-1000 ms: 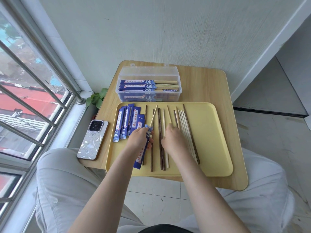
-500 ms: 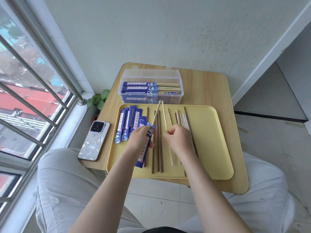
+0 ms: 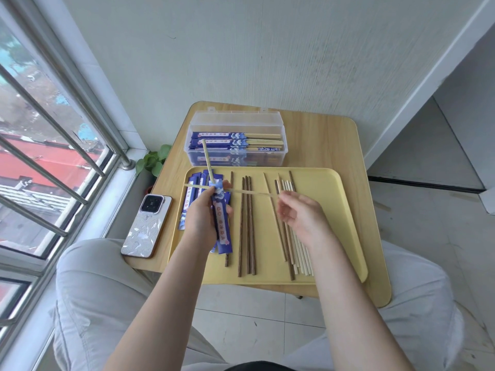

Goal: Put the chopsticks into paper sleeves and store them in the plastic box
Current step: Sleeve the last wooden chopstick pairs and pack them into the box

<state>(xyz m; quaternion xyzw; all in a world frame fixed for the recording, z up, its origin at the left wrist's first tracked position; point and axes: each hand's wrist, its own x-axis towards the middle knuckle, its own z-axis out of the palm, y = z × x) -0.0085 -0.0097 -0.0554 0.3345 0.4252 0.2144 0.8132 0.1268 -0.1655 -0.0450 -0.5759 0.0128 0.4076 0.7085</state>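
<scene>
Chopstick (image 3: pixel 251 193) pinched by right hand (image 3: pixel 301 214), seemingly

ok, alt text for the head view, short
Left hand grips a blue paper sleeve with one chopstick sticking out; right hand pinches a second chopstick crosswise above a yellow tray.

arms: bare, no sleeves | trousers (image 3: pixel 88 285): light grey | top: dark

One plastic box (image 3: pixel 281 135), one yellow tray (image 3: pixel 345 210), one phone (image 3: pixel 146 226). Two pale chopsticks (image 3: pixel 206 156) held aloft. Four dark chopsticks (image 3: pixel 247 223) mid-tray. Right-hand bundle and loose sleeves: overlapping, count unclear.
</scene>
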